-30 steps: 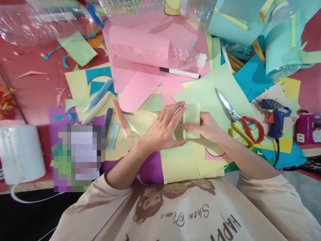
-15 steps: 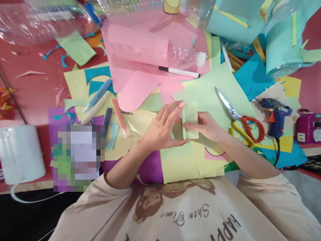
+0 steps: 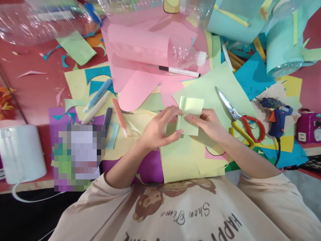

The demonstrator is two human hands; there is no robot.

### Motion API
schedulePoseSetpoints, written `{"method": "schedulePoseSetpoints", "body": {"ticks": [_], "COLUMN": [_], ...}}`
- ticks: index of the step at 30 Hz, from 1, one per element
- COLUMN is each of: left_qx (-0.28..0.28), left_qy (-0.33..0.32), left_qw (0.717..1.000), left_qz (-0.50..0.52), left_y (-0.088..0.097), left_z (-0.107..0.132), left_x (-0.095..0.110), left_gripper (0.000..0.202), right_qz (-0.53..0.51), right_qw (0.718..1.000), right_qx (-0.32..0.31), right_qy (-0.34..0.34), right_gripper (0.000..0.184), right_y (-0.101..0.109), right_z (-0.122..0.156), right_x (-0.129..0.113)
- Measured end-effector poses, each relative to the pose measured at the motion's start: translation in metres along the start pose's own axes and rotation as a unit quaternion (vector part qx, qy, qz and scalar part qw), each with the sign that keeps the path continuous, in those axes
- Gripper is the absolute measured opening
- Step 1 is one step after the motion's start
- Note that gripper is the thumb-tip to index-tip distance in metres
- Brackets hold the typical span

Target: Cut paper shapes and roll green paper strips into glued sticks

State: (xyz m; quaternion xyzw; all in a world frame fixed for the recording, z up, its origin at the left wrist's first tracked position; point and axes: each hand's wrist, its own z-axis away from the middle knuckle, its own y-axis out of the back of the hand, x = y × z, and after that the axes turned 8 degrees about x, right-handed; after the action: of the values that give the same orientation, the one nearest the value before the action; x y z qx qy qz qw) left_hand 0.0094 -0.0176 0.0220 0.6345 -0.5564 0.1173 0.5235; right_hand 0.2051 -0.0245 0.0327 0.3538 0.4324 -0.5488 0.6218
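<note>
A small piece of light green paper with a narrow fold along its left edge is held up between my hands. My right hand pinches it from the right, thumb on the front face and fingers behind. At the folded edge, the bent fingers of my left hand hold the paper. My left thumb is set apart from them, near the lower left corner. Scissors with red and yellow handles lie spread on a green sheet to the right.
A pink-wrapped bottle and a marker lie ahead. Several pens, including an orange one, are at left. A blue glue gun with its cord rests at right. Paper scraps cover much of the table. A teal-wrapped bottle stands at upper right.
The paper has turned, so more of its face shows, and it sits slightly higher. My left fingers have slid down from its top end, and the left thumb has shifted left and up.
</note>
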Motion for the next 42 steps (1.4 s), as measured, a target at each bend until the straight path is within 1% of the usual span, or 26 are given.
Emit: {"method": "schedulePoseSetpoints", "body": {"ticks": [2,4,7,10,14,15,16,17,19,20,22,25,28,31,35,38,42], "left_qx": [0.017,0.054,0.121,0.164,0.190,0.193,0.198,0.201,0.194,0.182,0.139,0.071,0.039,0.039,0.060,0.073,0.076], "left_qy": [0.034,0.064,0.100,0.142,0.166,0.170,0.173,0.176,0.174,0.169,0.155,0.116,0.097,0.107,0.106,0.103,0.106], "left_qw": [0.999,0.995,0.985,0.976,0.968,0.966,0.965,0.964,0.965,0.968,0.978,0.990,0.994,0.993,0.992,0.992,0.991], "left_qz": [-0.024,-0.059,-0.068,-0.039,-0.012,-0.013,-0.016,-0.019,-0.024,-0.025,-0.026,-0.024,-0.027,-0.023,-0.014,-0.012,-0.012], "left_y": [-0.002,-0.006,-0.010,-0.010,-0.005,-0.004,-0.003,-0.002,-0.001,-0.001,-0.001,-0.001,-0.002,-0.003,-0.004,-0.004,-0.005], "left_z": [0.001,0.003,0.006,0.007,0.004,0.003,0.002,0.001,0.000,0.000,-0.001,-0.001,-0.001,0.000,0.000,-0.001,0.000], "left_x": [0.000,-0.001,-0.006,-0.010,-0.011,-0.011,-0.011,-0.010,-0.008,-0.007,-0.004,-0.002,-0.001,-0.001,0.000,0.000,0.000], "left_gripper": [0.030,0.023,0.028,0.032,0.017,0.016,0.017,0.018,0.019,0.019,0.020,0.021,0.023,0.021,0.011,0.007,0.006], "right_qz": [0.010,0.019,0.038,0.066,0.061,0.046,0.023,-0.006,-0.058,-0.067,-0.042,0.022,0.053,0.077,0.115,0.125,0.107], "right_qw": [1.000,1.000,0.999,0.998,0.990,0.989,0.991,0.994,0.997,0.997,0.997,0.996,0.994,0.993,0.988,0.986,0.987], "right_qx": [0.004,0.016,0.017,-0.022,-0.119,-0.129,-0.124,-0.107,-0.052,-0.025,0.010,0.002,-0.012,0.014,0.049,0.056,0.049], "right_qy": [-0.005,0.003,0.015,0.000,-0.053,-0.055,-0.046,-0.027,0.020,0.039,0.065,0.087,0.091,0.093,0.092,0.091,0.108], "right_gripper": [0.025,0.024,0.022,0.023,0.029,0.032,0.035,0.038,0.040,0.040,0.037,0.034,0.025,0.019,0.019,0.020,0.016], "right_y": [0.000,0.000,0.000,0.000,0.002,0.002,0.003,0.003,0.004,0.005,0.005,0.004,0.003,0.002,0.001,0.000,-0.001], "right_z": [-0.001,-0.001,0.000,0.003,0.005,0.004,0.003,0.001,-0.003,-0.004,-0.006,-0.006,-0.006,-0.006,-0.004,-0.002,-0.002], "right_x": [0.002,0.003,0.002,-0.002,-0.005,-0.004,-0.003,-0.003,-0.002,-0.002,-0.004,-0.005,-0.003,-0.002,-0.004,-0.005,-0.004]}}
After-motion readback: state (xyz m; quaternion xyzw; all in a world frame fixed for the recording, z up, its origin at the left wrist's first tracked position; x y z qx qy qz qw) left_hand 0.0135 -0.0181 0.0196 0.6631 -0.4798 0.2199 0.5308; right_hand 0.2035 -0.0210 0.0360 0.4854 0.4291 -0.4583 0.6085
